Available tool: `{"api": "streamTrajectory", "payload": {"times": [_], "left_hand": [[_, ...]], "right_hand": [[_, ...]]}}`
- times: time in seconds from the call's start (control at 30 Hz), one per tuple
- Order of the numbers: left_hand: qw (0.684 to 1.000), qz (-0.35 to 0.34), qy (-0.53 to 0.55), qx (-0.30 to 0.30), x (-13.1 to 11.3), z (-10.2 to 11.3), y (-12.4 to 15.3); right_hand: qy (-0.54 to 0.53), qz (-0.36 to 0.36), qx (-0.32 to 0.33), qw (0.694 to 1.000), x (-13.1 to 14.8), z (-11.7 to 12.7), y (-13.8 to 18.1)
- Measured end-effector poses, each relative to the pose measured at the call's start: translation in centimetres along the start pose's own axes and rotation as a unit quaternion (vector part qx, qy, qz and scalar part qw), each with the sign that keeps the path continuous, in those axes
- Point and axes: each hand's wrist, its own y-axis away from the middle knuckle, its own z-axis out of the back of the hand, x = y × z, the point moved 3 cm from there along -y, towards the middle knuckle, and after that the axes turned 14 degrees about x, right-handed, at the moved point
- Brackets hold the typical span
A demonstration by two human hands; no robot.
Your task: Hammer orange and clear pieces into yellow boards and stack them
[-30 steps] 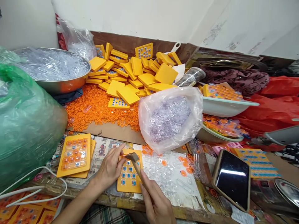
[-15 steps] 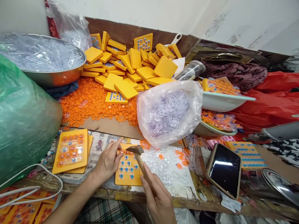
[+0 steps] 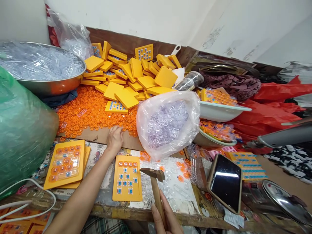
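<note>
My right hand [image 3: 165, 216] is wrapped round the wooden handle of a hammer [image 3: 156, 188], whose metal head is raised beside a yellow board. That yellow board [image 3: 128, 195] lies flat on the bench, with a row of orange rings at its top and several blue-and-white pieces below. My left hand [image 3: 115, 138] reaches to the near edge of a heap of small orange rings [image 3: 97, 110]. Its fingers are curled down at the rings, and the fingertips are hidden, so I cannot tell whether it holds one.
Stacked yellow boards [image 3: 64, 162] lie at left beside a green bag [image 3: 24, 130]. Behind are piled yellow boards [image 3: 146, 81] and a metal bowl [image 3: 83, 70] of clear parts. A plastic bag [image 3: 168, 126] of clear pieces stands centrally. A phone [image 3: 225, 183] lies right.
My left hand has left the yellow board and moved up to the orange rings. My right hand has drawn the hammer off the board, to the right and nearer me. The view has shifted slightly.
</note>
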Motion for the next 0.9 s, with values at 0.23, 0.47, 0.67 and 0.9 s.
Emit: {"api": "streamTrajectory", "payload": {"times": [0.23,0.47,0.67,0.9], "left_hand": [[0.999,0.016,0.0,0.039,0.9,-0.7,-0.4],[0.998,-0.044,0.007,0.048,-0.2,-0.1,2.7],[0.994,-0.085,0.033,0.053,-0.2,1.4,7.6],[0.999,-0.034,0.015,0.027,1.0,0.5,3.7]], "right_hand": [[-0.099,-0.12,0.033,0.987,-1.2,-0.1,-0.5],[-0.057,-0.04,0.054,0.996,-0.4,0.4,-1.1],[-0.093,-0.092,0.029,0.991,-0.3,1.1,-0.8],[-0.157,-0.133,0.044,0.978,0.6,-0.1,-1.0]]}}
